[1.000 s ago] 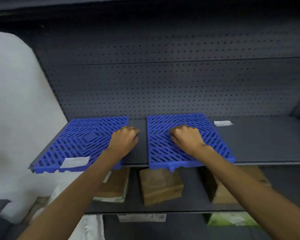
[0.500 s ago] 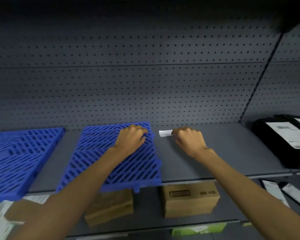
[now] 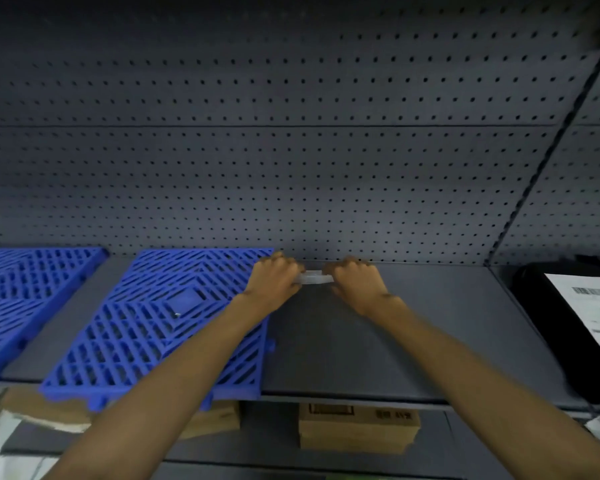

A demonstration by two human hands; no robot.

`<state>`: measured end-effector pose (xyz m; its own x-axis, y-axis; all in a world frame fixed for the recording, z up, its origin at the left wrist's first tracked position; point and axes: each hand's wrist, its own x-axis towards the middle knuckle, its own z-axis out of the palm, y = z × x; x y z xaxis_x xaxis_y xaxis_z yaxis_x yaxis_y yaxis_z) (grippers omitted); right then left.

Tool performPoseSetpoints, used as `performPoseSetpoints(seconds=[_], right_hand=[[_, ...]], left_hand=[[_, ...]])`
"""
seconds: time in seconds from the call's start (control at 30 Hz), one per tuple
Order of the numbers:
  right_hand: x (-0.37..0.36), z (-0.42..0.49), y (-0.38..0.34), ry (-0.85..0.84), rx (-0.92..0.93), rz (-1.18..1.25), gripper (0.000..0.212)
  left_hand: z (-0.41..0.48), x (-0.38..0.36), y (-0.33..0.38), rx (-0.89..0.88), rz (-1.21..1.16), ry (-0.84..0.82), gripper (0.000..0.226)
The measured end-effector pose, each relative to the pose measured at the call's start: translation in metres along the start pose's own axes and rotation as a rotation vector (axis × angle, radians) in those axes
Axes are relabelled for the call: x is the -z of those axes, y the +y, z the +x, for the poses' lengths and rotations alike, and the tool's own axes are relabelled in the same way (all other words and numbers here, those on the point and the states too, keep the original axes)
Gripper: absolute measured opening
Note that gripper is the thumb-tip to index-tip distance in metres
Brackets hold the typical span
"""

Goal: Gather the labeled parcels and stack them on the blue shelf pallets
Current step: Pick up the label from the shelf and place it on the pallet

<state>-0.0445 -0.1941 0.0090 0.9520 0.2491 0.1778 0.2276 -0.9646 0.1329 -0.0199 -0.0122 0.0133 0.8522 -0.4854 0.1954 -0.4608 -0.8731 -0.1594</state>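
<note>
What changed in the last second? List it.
The left hand left the blue pallet and moved right to the white slip; the right hand reached it first. Both now pinch its ends. The blue pallet stayed flat on the shelf.

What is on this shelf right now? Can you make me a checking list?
Surface: grey shelf, carrying pallets and a parcel.
Job's things: middle blue pallet and left blue pallet, nothing stacked on them; black parcel with white label at the right.
Clutter: white slip near the back.
Grippers: left hand and right hand each pinch an end of the slip.
Cables: nothing seen.
Surroundings: pegboard wall; cardboard boxes below.
</note>
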Motion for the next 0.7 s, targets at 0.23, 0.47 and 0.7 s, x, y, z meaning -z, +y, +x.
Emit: performPoseSetpoints(seconds=[0.23,0.47,0.7], right_hand=[[-0.010,0.012,0.003,0.047,-0.009,0.032,0.029],[-0.001,0.012,0.007,0.100,-0.023,0.057,0.020],[0.035,0.001,-0.023,0.176,-0.030,0.066,0.018]], left_hand=[[0.006,-0.007,0.007,0.032,0.012,-0.017,0.026],[0.007,-0.001,0.007,0.036,-0.009,0.080,0.030],[-0.020,0.022,-0.021,0.032,-0.065,0.211,0.026]])
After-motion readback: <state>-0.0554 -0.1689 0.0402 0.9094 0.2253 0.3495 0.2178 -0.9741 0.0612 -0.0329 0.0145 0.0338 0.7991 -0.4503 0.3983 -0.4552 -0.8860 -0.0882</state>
